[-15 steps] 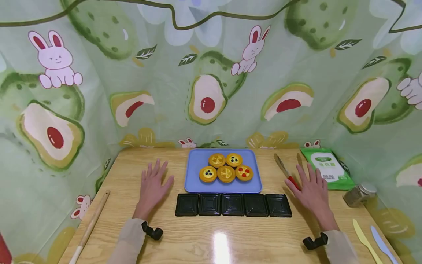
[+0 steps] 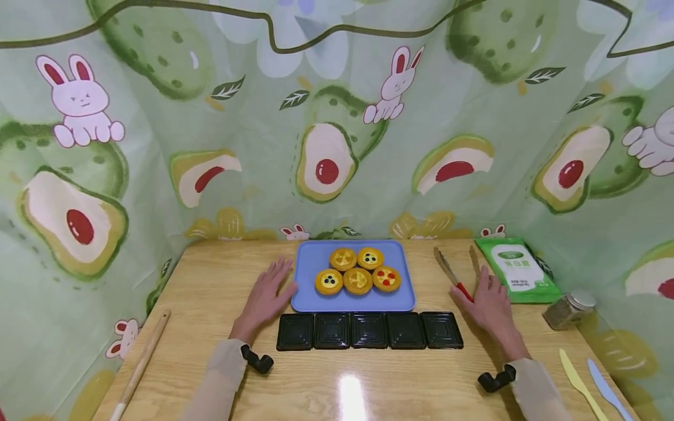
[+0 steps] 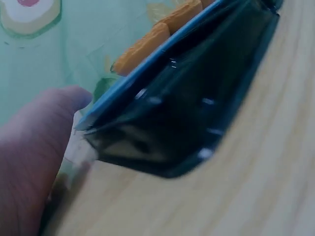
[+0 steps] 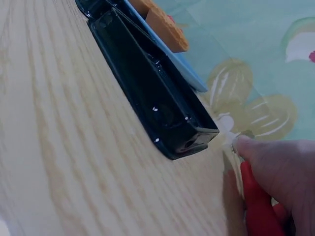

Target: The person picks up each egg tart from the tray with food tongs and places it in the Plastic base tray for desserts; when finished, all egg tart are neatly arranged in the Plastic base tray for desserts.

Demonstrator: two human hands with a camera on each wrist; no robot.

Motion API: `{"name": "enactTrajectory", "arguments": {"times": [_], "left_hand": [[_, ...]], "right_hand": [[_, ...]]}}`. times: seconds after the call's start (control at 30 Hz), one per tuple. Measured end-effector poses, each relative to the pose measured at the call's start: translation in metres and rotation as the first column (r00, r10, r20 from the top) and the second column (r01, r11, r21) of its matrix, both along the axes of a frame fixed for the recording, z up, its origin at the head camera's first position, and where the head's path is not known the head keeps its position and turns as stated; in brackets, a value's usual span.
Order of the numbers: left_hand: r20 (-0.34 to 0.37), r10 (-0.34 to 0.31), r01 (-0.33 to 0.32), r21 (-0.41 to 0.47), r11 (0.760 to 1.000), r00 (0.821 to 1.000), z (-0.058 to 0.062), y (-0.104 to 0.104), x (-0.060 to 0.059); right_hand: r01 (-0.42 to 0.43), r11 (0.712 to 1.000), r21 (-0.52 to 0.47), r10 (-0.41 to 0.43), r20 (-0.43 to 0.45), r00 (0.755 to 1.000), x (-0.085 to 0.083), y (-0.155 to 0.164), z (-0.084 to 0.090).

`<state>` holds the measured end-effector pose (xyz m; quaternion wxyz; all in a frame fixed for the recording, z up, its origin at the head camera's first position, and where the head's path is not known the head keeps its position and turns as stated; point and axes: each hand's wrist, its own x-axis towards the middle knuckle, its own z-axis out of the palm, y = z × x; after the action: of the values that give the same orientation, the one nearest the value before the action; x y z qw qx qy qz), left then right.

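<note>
Left hand (image 2: 265,295) — flat, fingers straight, at centre-left, fingertips touching the blue tray (image 2: 316,298) of five tarts (image 2: 358,270). Right hand (image 2: 487,301) — at centre-right, fingers resting relaxed over the red-handled tongs (image 2: 453,275) on the counter (image 2: 337,380). Five black containers (image 2: 370,330) lined up below the tray.

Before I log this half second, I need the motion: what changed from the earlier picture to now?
The left hand slid right and forward, its fingertips reaching the blue tray edge. The right hand shifted slightly left and forward and lies over the tongs at their red grip, fingers flat. The five tarts, black containers, wipes pack and the rest kept their places.
</note>
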<state>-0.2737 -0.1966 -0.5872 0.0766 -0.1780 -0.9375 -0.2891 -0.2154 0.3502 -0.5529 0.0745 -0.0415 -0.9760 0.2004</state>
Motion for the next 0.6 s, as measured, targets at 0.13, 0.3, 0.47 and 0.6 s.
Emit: {"name": "enactTrajectory", "arguments": {"times": [0.13,0.3,0.47,0.6], "left_hand": [[0.012,-0.004,0.004,-0.066,0.998,1.0,-0.001,0.007,-0.001],[0.005,-0.046,0.047,-0.091,0.995,0.999,0.0,0.015,-0.002],[0.0,-0.049,0.048,-0.118,0.992,0.999,0.001,0.018,-0.006],[0.009,-0.031,0.032,-0.136,0.99,0.999,-0.002,0.018,-0.009]], "right_hand": [[0.034,0.999,0.029,-0.034,0.006,0.999,-0.002,-0.002,-0.001],[0.078,0.995,0.061,-0.076,-0.039,0.996,-0.003,-0.006,-0.001],[0.134,0.99,0.051,-0.134,-0.006,0.991,-0.005,-0.007,-0.002],[0.141,0.99,0.027,-0.142,0.01,0.99,-0.006,-0.005,-0.003]]}}
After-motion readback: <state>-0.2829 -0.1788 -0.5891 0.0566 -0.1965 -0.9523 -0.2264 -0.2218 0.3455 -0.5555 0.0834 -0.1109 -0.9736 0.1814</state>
